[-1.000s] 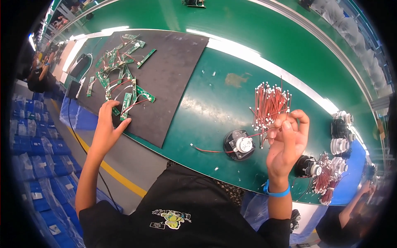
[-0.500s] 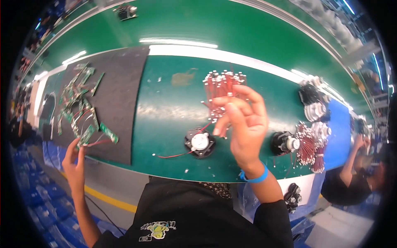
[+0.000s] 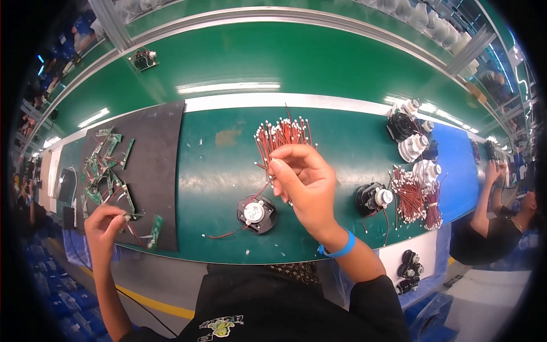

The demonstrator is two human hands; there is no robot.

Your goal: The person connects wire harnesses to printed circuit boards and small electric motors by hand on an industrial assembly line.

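My left hand (image 3: 105, 225) pinches a small green circuit board (image 3: 133, 216) at the front of the black mat. Another green board (image 3: 155, 231) lies beside it, with a red wire running nearby. My right hand (image 3: 307, 185) is closed, thumb against forefinger, over the near end of a bundle of red wires with white connectors (image 3: 282, 134). What those fingertips hold, if anything, is hidden. Just left of the right hand, a black round motor with a white cap (image 3: 254, 211) lies on the green bench, its red lead stretching leftward.
Several green boards (image 3: 105, 162) are heaped on the black mat (image 3: 162, 171). To the right are another black motor (image 3: 373, 198), more wire bundles (image 3: 410, 196) and white-and-black motor units (image 3: 413, 147). A blue mat (image 3: 456, 171) lies beyond them, near a co-worker (image 3: 490, 228).
My left hand has shifted from the board heap and now raises a board in its pinch. The right hand's fingers have drawn together near the wire bundle. The whole view has shifted.
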